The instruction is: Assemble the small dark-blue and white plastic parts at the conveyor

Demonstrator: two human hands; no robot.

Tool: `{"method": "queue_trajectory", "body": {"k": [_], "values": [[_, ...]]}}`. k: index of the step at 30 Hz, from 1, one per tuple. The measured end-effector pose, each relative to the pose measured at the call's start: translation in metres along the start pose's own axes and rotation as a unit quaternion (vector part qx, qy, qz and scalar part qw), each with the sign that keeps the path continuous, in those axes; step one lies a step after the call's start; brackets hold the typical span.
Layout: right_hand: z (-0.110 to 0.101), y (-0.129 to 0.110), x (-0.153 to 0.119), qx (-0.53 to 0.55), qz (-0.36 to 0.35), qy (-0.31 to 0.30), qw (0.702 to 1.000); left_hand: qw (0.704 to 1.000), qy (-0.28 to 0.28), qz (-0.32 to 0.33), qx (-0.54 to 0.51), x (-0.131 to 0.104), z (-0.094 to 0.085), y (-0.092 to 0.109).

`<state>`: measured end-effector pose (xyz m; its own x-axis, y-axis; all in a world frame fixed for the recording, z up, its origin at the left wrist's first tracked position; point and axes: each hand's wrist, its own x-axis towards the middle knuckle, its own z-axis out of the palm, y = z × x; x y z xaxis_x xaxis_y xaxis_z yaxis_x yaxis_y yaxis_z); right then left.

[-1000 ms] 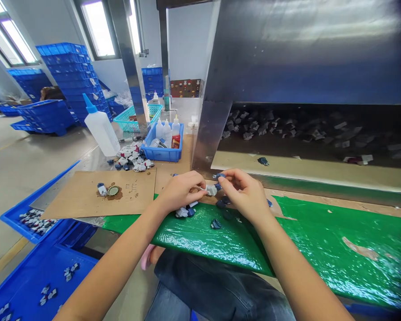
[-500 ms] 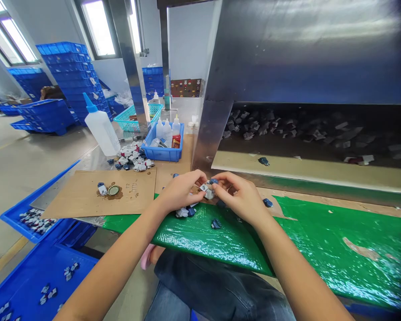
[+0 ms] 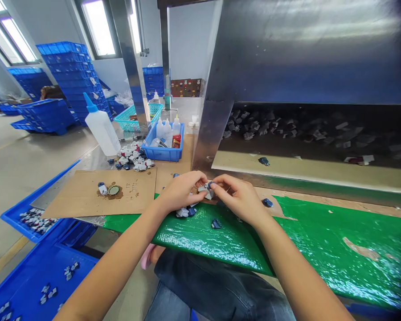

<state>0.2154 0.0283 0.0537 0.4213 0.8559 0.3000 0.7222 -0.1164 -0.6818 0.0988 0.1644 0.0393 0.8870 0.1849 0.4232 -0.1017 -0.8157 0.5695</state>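
Observation:
Over the green-covered table edge, my left hand [image 3: 180,192] pinches a small white figurine piece [image 3: 203,189] between thumb and fingers. Facing it, my right hand [image 3: 239,199] is closed on a small dark blue piece [image 3: 211,184], which appears to touch the white one. Fingertips partly hide both parts. Just below my left hand lie several white and blue pieces [image 3: 183,212]. A loose blue piece [image 3: 216,224] rests on the green film [image 3: 243,243], and another blue piece [image 3: 267,203] sits to the right of my right hand.
On the cardboard [image 3: 76,189] at left are a bottle cap [image 3: 113,191] in a wet stain and a white-and-blue piece [image 3: 102,189]. Behind stand a squeeze bottle [image 3: 102,131], a heap of pieces [image 3: 133,157] and a blue basket [image 3: 163,154]. A metal hood [image 3: 304,58] rises at right.
The blue piece in my right hand has moved slightly left and down, against the white piece. The white piece has turned a little in my left fingers.

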Motion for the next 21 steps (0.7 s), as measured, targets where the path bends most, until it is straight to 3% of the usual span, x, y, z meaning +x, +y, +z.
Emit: {"method": "queue_trajectory", "body": {"k": [11, 21], "values": [[-0.0016, -0.0027, -0.0002, 0.023, 0.007, -0.022, 0.999, 0.999, 0.007, 0.046, 0.025, -0.0005, -0.0003, -0.0028], [-0.0010, 0.0001, 0.0009, -0.018, 0.001, -0.040, 0.999, 0.998, 0.015, 0.031, 0.050, -0.0009, -0.0007, -0.0007]]}}
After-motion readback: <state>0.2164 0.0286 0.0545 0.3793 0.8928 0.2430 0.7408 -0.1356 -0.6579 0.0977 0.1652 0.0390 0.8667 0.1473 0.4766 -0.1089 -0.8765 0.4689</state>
